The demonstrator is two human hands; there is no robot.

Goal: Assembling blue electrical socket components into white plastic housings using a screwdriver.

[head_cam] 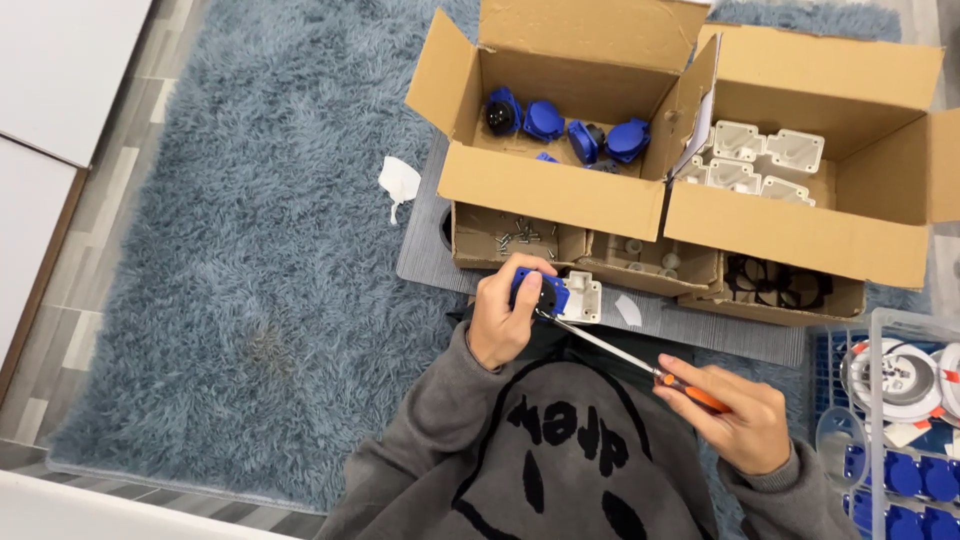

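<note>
Here we are over the blue shaggy rug (250,250), and the left hand (500,318) is curled tight around a blue and white socket assembly (560,296), thumb and fingers wrapped on its blue cap, held just above the lap and right in front of the low cardboard tray of screws (518,238). The right hand (735,420) is closed around the orange handle of a screwdriver (640,365), down and to the right, well back from the part. The line that matters is that shaft: it runs on a diagonal, from the right hand up and left, tip meeting the near edge of the assembly just beside the left thumb. So the piece lies up-left of the driving hand, already inside the left hand's grip. Whether the tip is seated in a screw head is too small to tell. Behind them, an open box of blue socket caps (560,125) and another of white housings (765,160).
</note>
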